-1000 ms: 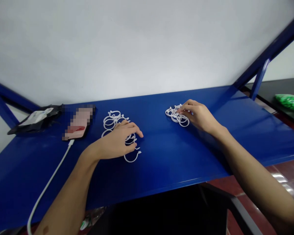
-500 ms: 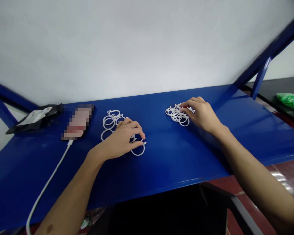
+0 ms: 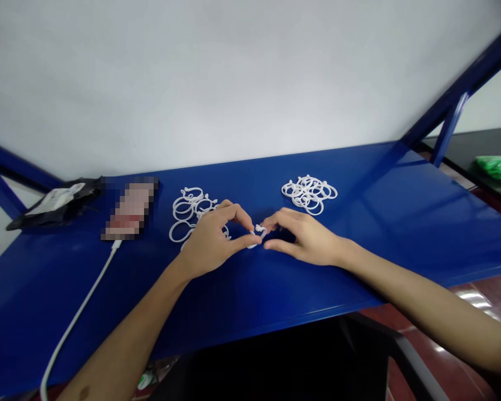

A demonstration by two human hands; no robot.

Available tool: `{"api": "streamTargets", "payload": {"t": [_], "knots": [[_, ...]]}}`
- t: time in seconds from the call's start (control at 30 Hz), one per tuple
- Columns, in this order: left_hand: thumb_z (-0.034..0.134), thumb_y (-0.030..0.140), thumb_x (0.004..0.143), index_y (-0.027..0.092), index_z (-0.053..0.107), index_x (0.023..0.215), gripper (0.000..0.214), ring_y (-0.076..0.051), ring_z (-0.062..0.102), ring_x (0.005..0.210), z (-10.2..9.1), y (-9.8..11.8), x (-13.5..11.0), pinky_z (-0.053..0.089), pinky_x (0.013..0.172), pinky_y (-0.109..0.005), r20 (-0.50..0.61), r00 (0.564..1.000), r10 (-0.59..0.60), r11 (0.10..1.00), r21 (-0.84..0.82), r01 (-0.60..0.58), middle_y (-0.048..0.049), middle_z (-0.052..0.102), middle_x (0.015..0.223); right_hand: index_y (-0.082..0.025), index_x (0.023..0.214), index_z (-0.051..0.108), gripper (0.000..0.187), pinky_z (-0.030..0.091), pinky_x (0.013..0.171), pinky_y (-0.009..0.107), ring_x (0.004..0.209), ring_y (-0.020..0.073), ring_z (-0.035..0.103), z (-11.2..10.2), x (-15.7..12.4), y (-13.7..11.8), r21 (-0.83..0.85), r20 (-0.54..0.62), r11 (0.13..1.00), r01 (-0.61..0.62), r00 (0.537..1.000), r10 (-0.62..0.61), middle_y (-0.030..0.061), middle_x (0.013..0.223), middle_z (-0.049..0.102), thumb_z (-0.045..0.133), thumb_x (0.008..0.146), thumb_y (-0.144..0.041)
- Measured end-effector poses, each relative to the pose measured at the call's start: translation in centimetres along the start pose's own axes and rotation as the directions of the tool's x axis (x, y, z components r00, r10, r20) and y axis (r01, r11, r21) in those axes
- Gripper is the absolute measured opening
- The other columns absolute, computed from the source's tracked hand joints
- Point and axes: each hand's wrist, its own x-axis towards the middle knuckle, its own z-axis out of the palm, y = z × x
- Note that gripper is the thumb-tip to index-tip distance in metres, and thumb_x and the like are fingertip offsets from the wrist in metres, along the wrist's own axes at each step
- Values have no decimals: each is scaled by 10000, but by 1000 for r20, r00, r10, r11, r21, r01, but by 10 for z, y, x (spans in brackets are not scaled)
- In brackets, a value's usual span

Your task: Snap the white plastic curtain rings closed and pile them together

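Observation:
Between the thumb and index finger of my left hand [image 3: 211, 239] is a white plastic ring [image 3: 263, 233], which looks like a shower curtain ring with a small knobbed opening. My right hand [image 3: 307, 236] is close against its right side, thumb and index finger apart; the fingertips are at the ring or nearly so. Behind and partly under my left hand lie several loose white rings [image 3: 177, 231], some hidden by it. A heap of overlapping white rings [image 3: 309, 195] rests on the table farther back to the right.
The blue table [image 3: 250, 301] meets a pale wall. On the left lie a blurred-out phone [image 3: 129, 209] with a white cable [image 3: 81, 312] and a black plastic packet [image 3: 60, 203]. Blue frame bars rise at both ends. A green bag [image 3: 499, 169] sits at far right.
My right hand has left the right heap and come toward the middle, beside my left hand. My left hand has lifted a ring slightly and moved it right.

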Motion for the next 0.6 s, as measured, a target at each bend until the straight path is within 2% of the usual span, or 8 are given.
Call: {"api": "streamTargets", "payload": {"t": [0.1,0.23,0.4,0.6], "knots": [[776,425,791,213,622,743,267,-150,615,768,4,0,0,487,732,-314,-40,999,33,997,-65,-36,6,668,793,-184,1121,590,214,530,784,312,883,167,647,2,-1,-1,19,-49,999,-30,998,31,62,986,665,578,976,-341],[737,470,822,212,615,700,311,-138,594,690,11,-1,1,467,653,-296,-133,990,42,998,-44,-48,10,659,723,-197,1177,567,302,538,762,314,845,155,629,1,-1,-4,33,-125,999,-5,992,9,82,1073,618,570,973,-419],[759,495,792,201,615,672,349,-111,552,613,16,-1,2,430,583,-259,-208,977,-37,998,-54,27,29,618,668,-199,1118,574,359,531,763,323,883,179,618,3,-3,-7,-16,-55,997,82,995,-82,75,1046,618,597,934,-506],[759,491,790,196,596,682,354,-103,538,607,22,-3,0,421,571,-244,-186,972,-146,974,-198,108,35,604,651,-185,1053,570,279,515,701,313,819,171,613,10,-3,-7,-80,-64,994,71,995,-76,78,1021,626,556,971,-451]]}}
